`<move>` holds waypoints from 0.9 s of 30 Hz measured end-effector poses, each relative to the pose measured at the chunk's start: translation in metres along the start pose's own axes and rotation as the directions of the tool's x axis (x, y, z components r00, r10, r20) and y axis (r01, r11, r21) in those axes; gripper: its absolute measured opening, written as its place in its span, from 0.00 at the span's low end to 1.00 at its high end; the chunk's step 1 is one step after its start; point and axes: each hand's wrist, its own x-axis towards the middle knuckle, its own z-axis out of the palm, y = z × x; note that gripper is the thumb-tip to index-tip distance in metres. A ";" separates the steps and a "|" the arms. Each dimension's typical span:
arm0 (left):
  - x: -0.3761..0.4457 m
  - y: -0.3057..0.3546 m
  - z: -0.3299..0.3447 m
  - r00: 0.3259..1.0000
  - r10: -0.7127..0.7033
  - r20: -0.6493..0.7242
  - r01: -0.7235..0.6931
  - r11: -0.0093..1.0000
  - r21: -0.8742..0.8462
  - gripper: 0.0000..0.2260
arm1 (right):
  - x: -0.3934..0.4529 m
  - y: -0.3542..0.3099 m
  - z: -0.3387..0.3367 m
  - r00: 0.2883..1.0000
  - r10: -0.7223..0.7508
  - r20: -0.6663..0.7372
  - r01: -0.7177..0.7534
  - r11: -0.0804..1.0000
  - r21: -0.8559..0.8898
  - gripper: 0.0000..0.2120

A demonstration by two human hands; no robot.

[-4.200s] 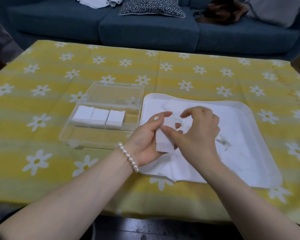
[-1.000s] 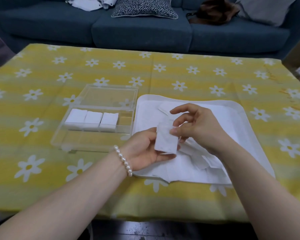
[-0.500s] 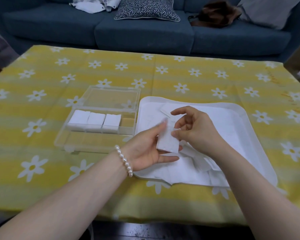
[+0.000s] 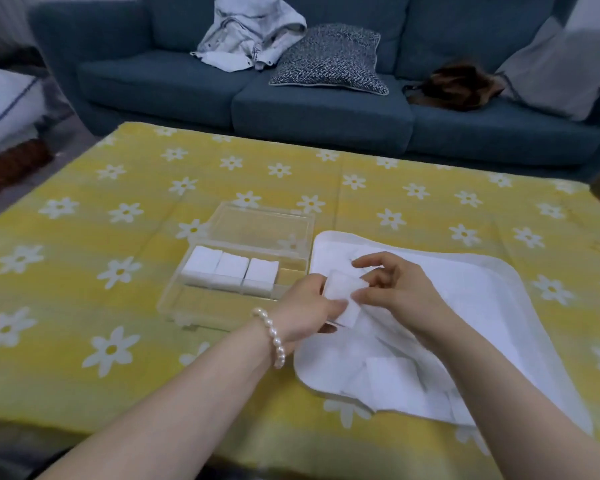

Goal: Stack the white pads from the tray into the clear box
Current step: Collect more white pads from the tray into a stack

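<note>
Centrally, the head view shows a bench covered by a yellow cloth printed with white daisies; behind it stands a blue sofa bearing a pale crumpled garment, a patterned cushion, a brown bag and a grey cushion. On the bench lies the clear box, its lid folded back on the far side; three stacks of white pads fill the far row of the box side by side, with a free gap at the row's right end. Just right of the box sits the white tray, holding loose white pads heaped toward its near edge. Above the tray's left part, one single pad is held between both hands: the left hand, with a pearl bracelet at the wrist, grasps it with fingers curled from the left, and the right hand pinches its right edge between thumb and fingers.
</note>
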 end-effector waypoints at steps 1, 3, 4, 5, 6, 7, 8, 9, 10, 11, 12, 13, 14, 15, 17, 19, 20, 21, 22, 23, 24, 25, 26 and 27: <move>0.003 0.000 -0.007 0.997 0.045 -0.058 -0.041 0.996 0.078 0.06 | 0.009 -0.006 0.007 1.000 0.016 0.012 -0.016 1.000 -0.019 0.16; 0.010 0.003 -0.023 0.985 0.083 -0.155 -0.067 0.992 0.107 0.12 | 0.031 -0.018 0.022 0.998 0.045 0.033 -0.043 0.998 -0.047 0.14; 0.013 0.005 -0.033 0.974 0.085 -0.208 -0.068 0.994 0.088 0.15 | 0.043 -0.024 0.029 0.998 0.054 0.038 -0.052 0.997 -0.060 0.14; 0.016 0.008 -0.042 0.960 0.082 -0.269 -0.064 0.995 0.074 0.18 | 0.055 -0.029 0.035 0.997 0.068 0.036 -0.065 0.995 -0.079 0.14; 0.020 0.010 -0.051 0.939 0.076 -0.335 -0.054 0.996 0.076 0.20 | 0.066 -0.034 0.041 0.996 0.086 0.026 -0.082 0.991 -0.107 0.13; 0.024 0.009 -0.061 0.918 0.075 -0.390 -0.042 0.995 0.091 0.20 | 0.076 -0.038 0.047 0.995 0.104 0.013 -0.101 0.985 -0.138 0.14; 0.027 0.008 -0.070 0.898 0.082 -0.432 -0.033 0.992 0.120 0.18 | 0.086 -0.040 0.051 0.993 0.121 0.000 -0.119 0.978 -0.169 0.14; 0.030 0.006 -0.078 0.884 0.094 -0.459 -0.021 0.987 0.162 0.15 | 0.094 -0.041 0.054 0.990 0.138 -0.010 -0.137 0.970 -0.199 0.13; 0.032 0.004 -0.084 0.873 0.110 -0.475 -0.007 0.977 0.214 0.11 | 0.100 -0.040 0.055 0.987 0.158 -0.015 -0.157 0.960 -0.232 0.12; 0.033 0.001 -0.087 0.867 0.128 -0.481 0.008 0.963 0.271 0.08 | 0.105 -0.038 0.057 0.984 0.179 -0.014 -0.176 0.948 -0.267 0.11; 0.034 -0.001 -0.090 0.868 0.146 -0.475 0.021 0.944 0.329 0.08 | 0.109 -0.036 0.058 0.981 0.196 -0.010 -0.190 0.933 -0.305 0.10; 0.036 -0.003 -0.090 0.872 0.161 -0.463 0.031 0.924 0.380 0.07 | 0.111 -0.034 0.060 0.979 0.205 -0.005 -0.195 0.919 -0.343 0.10; 0.036 -0.004 -0.089 0.879 0.170 -0.446 0.040 0.905 0.423 0.06 | 0.113 -0.031 0.061 0.978 0.206 0.001 -0.191 0.905 -0.381 0.11; 0.037 -0.006 -0.087 0.886 0.174 -0.429 0.047 0.888 0.458 0.06 | 0.114 -0.029 0.063 0.980 0.201 0.004 -0.181 0.891 -0.417 0.11; 0.040 -0.009 -0.083 0.899 0.172 -0.402 0.062 0.860 0.507 0.07 | 0.115 -0.025 0.065 0.983 0.183 0.012 -0.156 0.869 -0.469 0.12; 0.042 -0.012 -0.080 0.910 0.179 -0.374 0.064 0.830 0.554 0.08 | 0.115 -0.024 0.066 0.987 0.161 0.020 -0.129 0.850 -0.510 0.12; 0.042 -0.013 -0.078 0.914 0.184 -0.361 0.064 0.814 0.578 0.08 | 0.115 -0.022 0.067 0.988 0.153 0.026 -0.116 0.837 -0.534 0.12; 0.043 -0.015 -0.078 0.917 0.185 -0.352 0.070 0.796 0.601 0.09 | 0.115 -0.021 0.069 0.989 0.147 0.032 -0.105 0.823 -0.558 0.12; 0.043 -0.015 -0.077 0.920 0.186 -0.344 0.077 0.776 0.626 0.09 | 0.115 -0.018 0.071 0.989 0.144 0.040 -0.094 0.808 -0.581 0.12; 0.042 -0.016 -0.076 0.924 0.183 -0.336 0.086 0.757 0.648 0.09 | 0.115 -0.015 0.074 0.989 0.141 0.046 -0.084 0.789 -0.609 0.12; 0.042 -0.016 -0.076 0.927 0.179 -0.329 0.094 0.739 0.667 0.10 | 0.115 -0.013 0.076 0.989 0.142 0.049 -0.079 0.769 -0.634 0.12; 0.042 -0.017 -0.075 0.930 0.176 -0.324 0.101 0.723 0.684 0.10 | 0.115 -0.011 0.078 0.989 0.140 0.049 -0.073 0.746 -0.662 0.11; 0.042 -0.017 -0.075 0.931 0.177 -0.321 0.106 0.709 0.697 0.10 | 0.114 -0.010 0.080 0.991 0.124 0.044 -0.059 0.722 -0.689 0.10; 0.043 -0.018 -0.075 0.931 0.179 -0.319 0.108 0.699 0.707 0.11 | 0.114 -0.009 0.081 0.993 0.108 0.041 -0.044 0.685 -0.727 0.09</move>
